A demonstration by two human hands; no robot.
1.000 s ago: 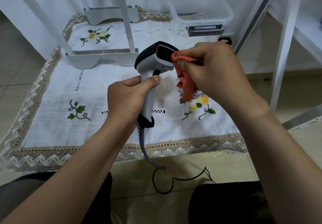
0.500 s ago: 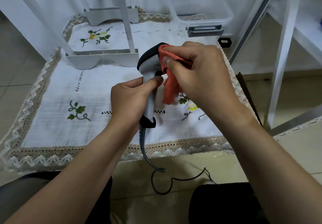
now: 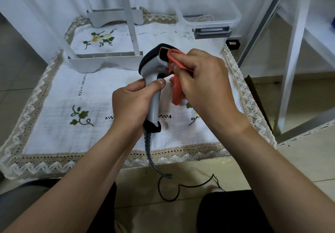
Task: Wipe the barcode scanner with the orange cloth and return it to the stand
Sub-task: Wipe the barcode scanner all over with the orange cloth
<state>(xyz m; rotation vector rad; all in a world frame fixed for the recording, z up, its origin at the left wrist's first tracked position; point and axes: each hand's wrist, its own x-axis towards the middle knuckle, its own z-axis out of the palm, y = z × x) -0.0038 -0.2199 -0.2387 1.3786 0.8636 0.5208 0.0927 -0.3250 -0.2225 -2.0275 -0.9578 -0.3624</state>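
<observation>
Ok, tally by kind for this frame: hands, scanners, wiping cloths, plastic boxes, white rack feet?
hands: 2 (left hand, right hand)
scanner: 1
orange cloth: 1
clear plastic box: 1
white rack feet: 2 (near foot, far foot)
total: 7

Scanner (image 3: 150,66) held upright over desk (image 3: 54,106) centre, left hand (image 3: 130,102) around its handle. Cloth (image 3: 176,91), pinched in right hand (image 3: 203,84), touches the scanner head's right side. Rack feet (image 3: 105,62) stand behind left, box (image 3: 233,15) behind right. Cable (image 3: 150,156) hangs past the front edge to the floor (image 3: 253,169).
</observation>
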